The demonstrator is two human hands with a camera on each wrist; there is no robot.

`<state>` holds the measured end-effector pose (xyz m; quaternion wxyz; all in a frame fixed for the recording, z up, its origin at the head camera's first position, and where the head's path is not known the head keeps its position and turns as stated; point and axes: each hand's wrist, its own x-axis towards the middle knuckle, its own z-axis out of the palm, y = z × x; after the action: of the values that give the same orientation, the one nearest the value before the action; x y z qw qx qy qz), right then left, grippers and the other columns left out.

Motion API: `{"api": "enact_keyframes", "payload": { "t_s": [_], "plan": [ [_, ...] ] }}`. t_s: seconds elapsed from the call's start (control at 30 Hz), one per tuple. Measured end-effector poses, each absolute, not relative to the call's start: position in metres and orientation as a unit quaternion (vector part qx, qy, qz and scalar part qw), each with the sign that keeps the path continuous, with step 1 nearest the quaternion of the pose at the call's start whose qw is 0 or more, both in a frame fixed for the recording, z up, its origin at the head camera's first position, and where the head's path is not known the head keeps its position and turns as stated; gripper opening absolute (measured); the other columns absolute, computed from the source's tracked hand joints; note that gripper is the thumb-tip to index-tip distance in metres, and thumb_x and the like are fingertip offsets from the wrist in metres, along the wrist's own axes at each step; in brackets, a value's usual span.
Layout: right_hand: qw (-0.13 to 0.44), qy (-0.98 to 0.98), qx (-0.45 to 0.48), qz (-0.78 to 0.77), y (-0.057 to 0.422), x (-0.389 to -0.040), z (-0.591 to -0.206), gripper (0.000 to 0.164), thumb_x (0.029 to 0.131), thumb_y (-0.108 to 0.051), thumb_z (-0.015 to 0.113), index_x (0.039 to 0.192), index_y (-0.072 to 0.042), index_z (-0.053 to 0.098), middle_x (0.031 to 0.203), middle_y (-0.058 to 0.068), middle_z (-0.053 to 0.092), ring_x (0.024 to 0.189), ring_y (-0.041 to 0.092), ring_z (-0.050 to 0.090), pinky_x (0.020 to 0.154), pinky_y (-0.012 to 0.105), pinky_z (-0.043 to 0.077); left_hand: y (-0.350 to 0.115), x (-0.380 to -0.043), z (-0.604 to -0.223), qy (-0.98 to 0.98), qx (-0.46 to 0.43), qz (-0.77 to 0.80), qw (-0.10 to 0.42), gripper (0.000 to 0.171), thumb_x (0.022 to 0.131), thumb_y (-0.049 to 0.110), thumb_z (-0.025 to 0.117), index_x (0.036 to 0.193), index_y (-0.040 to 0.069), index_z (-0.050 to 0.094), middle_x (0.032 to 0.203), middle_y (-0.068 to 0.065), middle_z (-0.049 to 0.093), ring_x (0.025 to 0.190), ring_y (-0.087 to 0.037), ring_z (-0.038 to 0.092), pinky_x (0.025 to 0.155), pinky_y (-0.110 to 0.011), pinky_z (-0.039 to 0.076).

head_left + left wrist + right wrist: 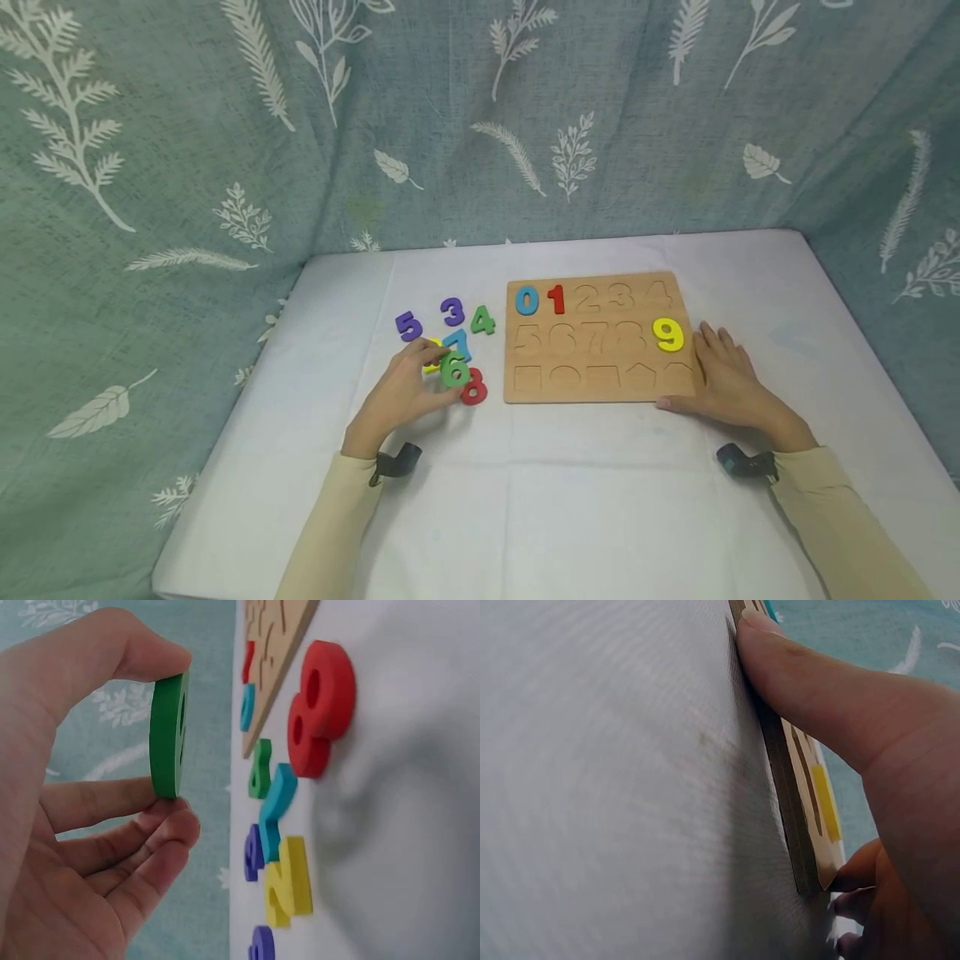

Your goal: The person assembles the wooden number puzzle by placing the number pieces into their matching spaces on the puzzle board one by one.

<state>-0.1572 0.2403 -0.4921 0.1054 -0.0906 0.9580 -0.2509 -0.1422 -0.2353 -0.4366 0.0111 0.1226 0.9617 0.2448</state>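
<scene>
My left hand pinches a green number 6 between thumb and fingertips; the left wrist view has it raised off the cloth, edge toward the camera. Under and around that hand lie a red 8, a blue 7 and a yellow 2, partly hidden by the fingers in the head view. At the wooden number board, my right hand rests on the near right corner, thumb along the front edge and fingers stretched beside the right edge. A yellow 9 sits on the board close to those fingers.
A purple 5, purple 3 and green 4 lie left of the board. A blue 0 and red 1 sit in its top row. White cloth covers the table; a leaf-patterned curtain hangs behind.
</scene>
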Motion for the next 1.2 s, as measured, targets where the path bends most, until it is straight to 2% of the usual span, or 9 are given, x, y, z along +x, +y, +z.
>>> {"api": "enact_keyframes", "payload": {
  "t_s": [0.17, 0.47, 0.63, 0.87, 1.1, 1.2],
  "plan": [
    [0.103, 0.959, -0.091, -0.249, 0.239, -0.157, -0.492, 0.140, 0.073, -0.064, 0.083, 0.159, 0.015, 0.005, 0.164, 0.043, -0.001, 0.152, 0.063, -0.009, 0.120, 0.078, -0.001, -0.229, -0.150, -0.436, 0.958, 0.132, 0.256, 0.005, 0.063, 0.081, 0.037, 0.085, 0.132, 0.003, 0.068, 0.123, -0.007, 0.062, 0.115, -0.032, 0.062, 0.096, -0.049, 0.057],
    [0.100, 0.958, -0.095, -0.252, 0.239, -0.158, -0.493, 0.139, 0.074, -0.063, 0.084, 0.159, 0.016, 0.007, 0.164, 0.043, 0.000, 0.152, 0.064, -0.007, 0.120, 0.078, 0.000, -0.218, -0.164, -0.433, 0.947, 0.167, 0.274, -0.006, 0.057, 0.079, 0.035, 0.085, 0.124, 0.005, 0.071, 0.117, -0.004, 0.064, 0.112, -0.030, 0.064, 0.092, -0.043, 0.056],
    [0.099, 0.958, -0.092, -0.252, 0.239, -0.158, -0.494, 0.139, 0.074, -0.065, 0.083, 0.159, 0.015, 0.007, 0.164, 0.042, 0.001, 0.152, 0.063, -0.007, 0.120, 0.078, 0.000, -0.212, -0.169, -0.431, 0.944, 0.174, 0.280, -0.001, 0.061, 0.078, 0.033, 0.086, 0.130, 0.004, 0.068, 0.119, -0.005, 0.062, 0.115, -0.030, 0.065, 0.090, -0.041, 0.056],
    [0.108, 0.956, -0.088, -0.259, 0.240, -0.158, -0.496, 0.141, 0.073, -0.066, 0.083, 0.159, 0.014, 0.005, 0.165, 0.041, -0.002, 0.153, 0.062, -0.010, 0.120, 0.077, -0.003, -0.203, -0.177, -0.430, 0.939, 0.196, 0.284, -0.009, 0.062, 0.079, 0.032, 0.085, 0.131, 0.003, 0.068, 0.119, -0.005, 0.061, 0.112, -0.031, 0.065, 0.085, -0.039, 0.058],
    [0.112, 0.955, -0.088, -0.260, 0.240, -0.156, -0.493, 0.140, 0.074, -0.065, 0.083, 0.160, 0.014, 0.005, 0.165, 0.041, -0.003, 0.153, 0.061, -0.011, 0.121, 0.076, -0.003, -0.194, -0.186, -0.428, 0.930, 0.222, 0.292, -0.014, 0.057, 0.081, 0.032, 0.084, 0.128, 0.003, 0.069, 0.120, -0.007, 0.061, 0.116, -0.033, 0.064, 0.096, -0.049, 0.058],
    [0.113, 0.955, -0.092, -0.258, 0.240, -0.156, -0.492, 0.139, 0.075, -0.065, 0.082, 0.160, 0.013, 0.004, 0.165, 0.041, -0.003, 0.153, 0.061, -0.010, 0.121, 0.076, -0.003, -0.190, -0.189, -0.427, 0.930, 0.226, 0.289, -0.013, 0.057, 0.081, 0.033, 0.084, 0.129, 0.005, 0.069, 0.121, -0.006, 0.061, 0.117, -0.032, 0.064, 0.098, -0.048, 0.057]
  ]
}}
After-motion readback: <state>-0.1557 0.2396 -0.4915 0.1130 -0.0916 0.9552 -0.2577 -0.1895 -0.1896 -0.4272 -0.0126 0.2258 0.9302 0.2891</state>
